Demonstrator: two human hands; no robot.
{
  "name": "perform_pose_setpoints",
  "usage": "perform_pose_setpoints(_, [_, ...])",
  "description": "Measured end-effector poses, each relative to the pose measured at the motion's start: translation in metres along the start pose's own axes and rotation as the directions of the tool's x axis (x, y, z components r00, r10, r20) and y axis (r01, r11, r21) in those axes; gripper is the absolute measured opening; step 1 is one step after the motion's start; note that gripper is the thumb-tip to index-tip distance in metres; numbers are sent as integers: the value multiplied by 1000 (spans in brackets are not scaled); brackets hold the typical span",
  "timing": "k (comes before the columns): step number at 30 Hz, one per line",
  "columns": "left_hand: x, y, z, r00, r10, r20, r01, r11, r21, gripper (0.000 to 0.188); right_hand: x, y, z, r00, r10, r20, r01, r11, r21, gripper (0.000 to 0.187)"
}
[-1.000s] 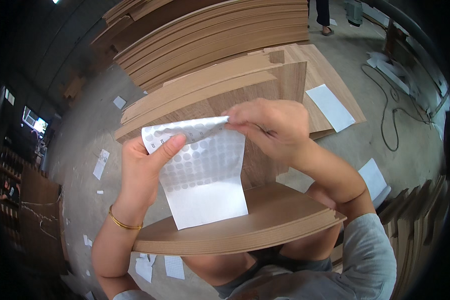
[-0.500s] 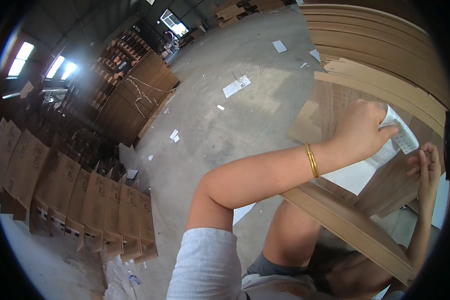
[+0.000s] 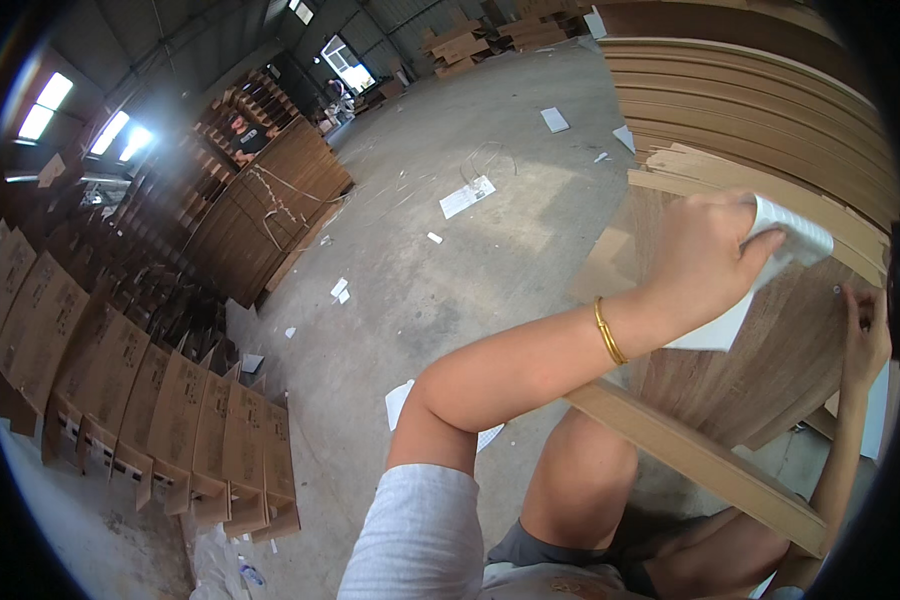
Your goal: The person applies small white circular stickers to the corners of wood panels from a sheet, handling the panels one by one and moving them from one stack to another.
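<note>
My left hand (image 3: 705, 245) is closed on a white sheet of stickers (image 3: 798, 238), pinched between thumb and fingers so that its upper part curls over. The sheet's lower part (image 3: 715, 330) hangs in front of a wood-grain panel (image 3: 770, 340). Close to the panel's right side is my right hand (image 3: 868, 325), fingers curled and drawn together. A small pale round spot (image 3: 837, 289) shows at its fingertips; whether it is held or lies on the panel I cannot tell. A long brown strip-like board (image 3: 700, 465) slants below my left forearm, over my legs.
Stacked brown boards (image 3: 740, 105) rise behind the panel. Flattened cartons (image 3: 170, 420) lean in a row at left. A person (image 3: 248, 138) stands behind a tall board stack (image 3: 265, 210). Paper scraps and a larger printed sheet (image 3: 467, 197) lie on the concrete floor.
My right hand has moved away from the sticker sheet to the panel's right side. My left hand has shifted slightly left, and the sheet has tilted and curled. The view has shifted a little.
</note>
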State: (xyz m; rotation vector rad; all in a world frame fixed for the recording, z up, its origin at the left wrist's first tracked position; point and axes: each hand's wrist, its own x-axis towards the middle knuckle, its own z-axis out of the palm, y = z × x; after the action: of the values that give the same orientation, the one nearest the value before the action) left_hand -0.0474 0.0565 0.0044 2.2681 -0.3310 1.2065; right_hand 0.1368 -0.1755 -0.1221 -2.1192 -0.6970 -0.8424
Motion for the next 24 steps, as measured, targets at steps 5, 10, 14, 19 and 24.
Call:
perform_pose_setpoints(5, [18, -3, -2, 915, 270, -298, -262, 963, 67, 10, 12, -44, -26, 803, -569, -175, 495, 801, -336, 32])
perform_pose_setpoints(10, [17, -10, -31, 850, 353, -392, -268, 929, 254, 17, 7, -74, -23, 854, -501, -140, 454, 850, -269, 33])
perform_pose_setpoints(14, [24, -7, -40, 834, 359, -420, -251, 923, 291, 17, 10, -91, -34, 884, -447, -135, 401, 875, -271, 27])
perform_pose_setpoints(19, [35, 2, -41, 823, 468, -321, -315, 848, 427, 15, 5, -88, -47, 903, -417, -100, 381, 888, -258, 22])
perform_pose_setpoints(24, [23, 34, -36, 985, 118, -122, -98, 982, 160, 18, -7, -95, -110, 843, -344, 414, 297, 939, 175, 18])
